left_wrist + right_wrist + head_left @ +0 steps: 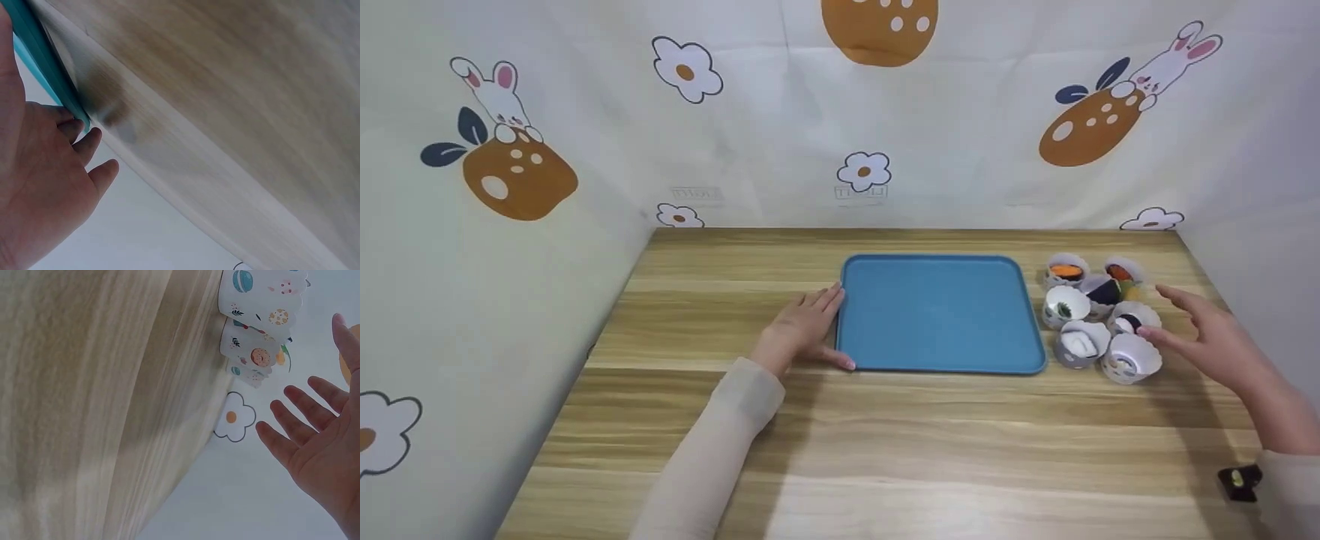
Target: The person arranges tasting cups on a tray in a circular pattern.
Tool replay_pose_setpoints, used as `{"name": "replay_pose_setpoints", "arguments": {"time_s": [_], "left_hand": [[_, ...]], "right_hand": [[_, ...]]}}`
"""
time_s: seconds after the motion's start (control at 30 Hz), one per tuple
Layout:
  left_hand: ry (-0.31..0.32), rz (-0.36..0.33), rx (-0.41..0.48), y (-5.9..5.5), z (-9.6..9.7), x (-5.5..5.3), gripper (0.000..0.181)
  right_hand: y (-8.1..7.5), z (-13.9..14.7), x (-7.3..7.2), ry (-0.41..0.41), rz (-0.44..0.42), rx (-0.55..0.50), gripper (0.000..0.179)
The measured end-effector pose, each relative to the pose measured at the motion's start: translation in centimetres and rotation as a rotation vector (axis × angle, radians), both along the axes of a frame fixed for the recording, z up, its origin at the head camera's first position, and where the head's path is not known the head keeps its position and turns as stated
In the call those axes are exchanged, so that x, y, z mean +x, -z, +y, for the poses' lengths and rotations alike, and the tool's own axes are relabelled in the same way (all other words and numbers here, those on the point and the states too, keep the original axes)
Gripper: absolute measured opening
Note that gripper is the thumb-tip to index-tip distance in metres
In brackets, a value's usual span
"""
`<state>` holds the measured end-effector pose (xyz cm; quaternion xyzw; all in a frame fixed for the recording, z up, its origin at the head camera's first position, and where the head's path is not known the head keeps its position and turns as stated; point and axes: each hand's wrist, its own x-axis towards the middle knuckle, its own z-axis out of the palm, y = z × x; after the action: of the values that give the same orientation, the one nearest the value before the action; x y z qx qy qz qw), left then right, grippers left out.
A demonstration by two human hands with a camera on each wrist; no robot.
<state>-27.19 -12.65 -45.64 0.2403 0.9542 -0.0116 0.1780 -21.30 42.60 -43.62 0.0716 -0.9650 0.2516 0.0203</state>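
A blue rectangular tray (937, 315) lies flat on the wooden table. My left hand (802, 330) is at its left edge, fingers extended along the side and thumb at the front corner. In the left wrist view, the fingertips of the left hand (50, 169) meet the tray's rim (48, 67). To the right of the tray stand several paper cups (1132, 358) with scalloped rims, holding small sushi-like pieces (1065, 271). Over the right side of this group hovers my right hand (1207, 337), fingers spread and holding nothing. The right wrist view shows printed cups (259, 298) beyond that hand's fingers.
A patterned curtain (765, 150) with rabbits, fruit and flowers hangs behind the table and down both sides. Near my right sleeve, a small black object (1239, 482) shows at the table's right side. Wooden tabletop (915, 450) stretches in front of the tray.
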Motion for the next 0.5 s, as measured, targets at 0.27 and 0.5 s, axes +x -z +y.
{"name": "replay_pose_setpoints", "arguments": {"time_s": [0.27, 0.5], "left_hand": [[-0.012, -0.012, 0.007, 0.1, 0.0, -0.1, 0.13], [-0.004, 0.0, 0.004, 0.1, 0.0, -0.1, 0.129]], "right_hand": [[0.7, 0.7, -0.3, -0.009, -0.028, -0.141, 0.077], [1.3, 1.3, -0.4, -0.009, -0.034, -0.205, 0.074]]}}
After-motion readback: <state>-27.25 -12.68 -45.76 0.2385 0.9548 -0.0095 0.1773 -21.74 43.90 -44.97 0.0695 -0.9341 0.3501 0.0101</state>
